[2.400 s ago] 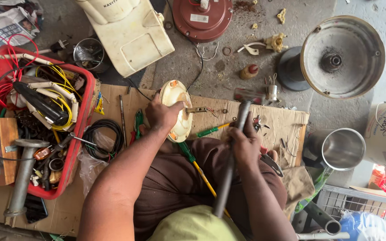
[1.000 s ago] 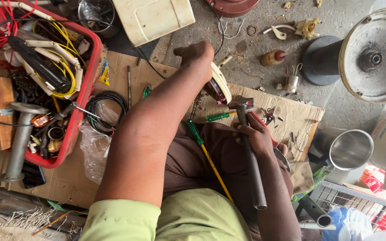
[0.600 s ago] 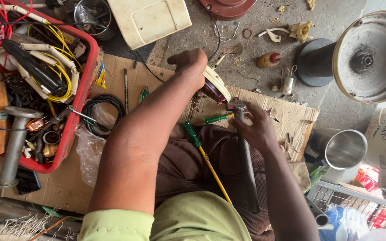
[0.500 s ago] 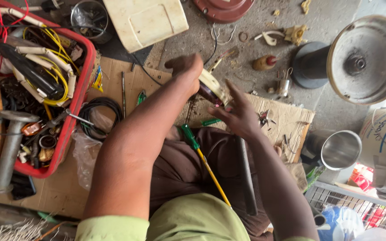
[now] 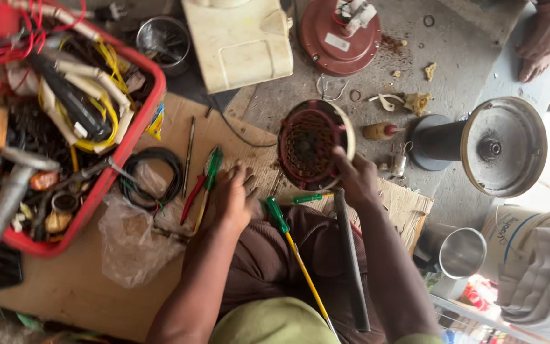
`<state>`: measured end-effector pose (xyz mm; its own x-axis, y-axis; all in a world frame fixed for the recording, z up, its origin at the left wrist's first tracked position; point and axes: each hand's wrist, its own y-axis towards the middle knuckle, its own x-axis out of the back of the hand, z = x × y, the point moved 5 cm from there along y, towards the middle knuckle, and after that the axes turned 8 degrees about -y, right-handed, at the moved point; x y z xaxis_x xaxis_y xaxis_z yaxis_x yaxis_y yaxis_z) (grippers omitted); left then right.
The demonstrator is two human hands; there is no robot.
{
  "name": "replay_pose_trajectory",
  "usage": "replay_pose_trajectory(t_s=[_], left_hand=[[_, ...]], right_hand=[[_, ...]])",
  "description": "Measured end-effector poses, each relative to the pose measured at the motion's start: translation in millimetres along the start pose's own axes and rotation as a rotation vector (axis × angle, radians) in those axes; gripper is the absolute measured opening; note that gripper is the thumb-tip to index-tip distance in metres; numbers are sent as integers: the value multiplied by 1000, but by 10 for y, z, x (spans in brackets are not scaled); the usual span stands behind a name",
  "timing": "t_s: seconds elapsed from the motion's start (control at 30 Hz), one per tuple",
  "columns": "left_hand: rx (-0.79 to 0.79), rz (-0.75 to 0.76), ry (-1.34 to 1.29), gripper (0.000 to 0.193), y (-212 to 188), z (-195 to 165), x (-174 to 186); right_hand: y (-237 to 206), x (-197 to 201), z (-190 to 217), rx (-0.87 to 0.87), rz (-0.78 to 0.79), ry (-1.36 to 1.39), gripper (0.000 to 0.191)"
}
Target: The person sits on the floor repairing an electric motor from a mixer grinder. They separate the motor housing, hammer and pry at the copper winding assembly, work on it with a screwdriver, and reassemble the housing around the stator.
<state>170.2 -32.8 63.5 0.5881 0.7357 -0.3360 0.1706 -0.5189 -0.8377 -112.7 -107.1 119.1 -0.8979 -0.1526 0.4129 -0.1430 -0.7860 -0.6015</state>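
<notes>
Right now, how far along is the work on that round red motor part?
Looks done: the round red motor part is out of any housing, its winding side exposed; the maroon cover lies apart on the floor. In hand: the right hand grips its rim; the left hand rests on the board by the green-handled screwdrivers. Left: nothing is reassembled, and the parts lie loose.

- Label (image 5: 337, 42): small white rectangle stuck on the top of the round maroon housing (image 5: 326, 48), upper middle.
- Sack (image 5: 529, 239): pale woven, blue lettering and stripe (partly folded), far right edge.
- Bag (image 5: 136, 245): clear crumpled plastic on the cardboard sheet (image 5: 65, 286), lower left.
</notes>
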Motion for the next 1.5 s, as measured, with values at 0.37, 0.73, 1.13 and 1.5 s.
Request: replay_pose_trajectory(t_s=[0.37, 0.73, 1.13, 1.5], left_hand=[[148, 482, -109, 73, -958, -6, -777], [-22, 499, 217, 52, -1437, 426, -995], [-70, 511, 363, 62, -1567, 790, -1299], [-142, 625, 236, 84, -1892, 235, -2374]], right_hand=[[-763, 3, -503, 78, 353, 994, 63], [-962, 375, -613, 134, 450, 1245, 69], [-893, 893, -847, 154, 487, 1388, 74], [-1061, 1502, 93, 646, 218, 1054, 70]])
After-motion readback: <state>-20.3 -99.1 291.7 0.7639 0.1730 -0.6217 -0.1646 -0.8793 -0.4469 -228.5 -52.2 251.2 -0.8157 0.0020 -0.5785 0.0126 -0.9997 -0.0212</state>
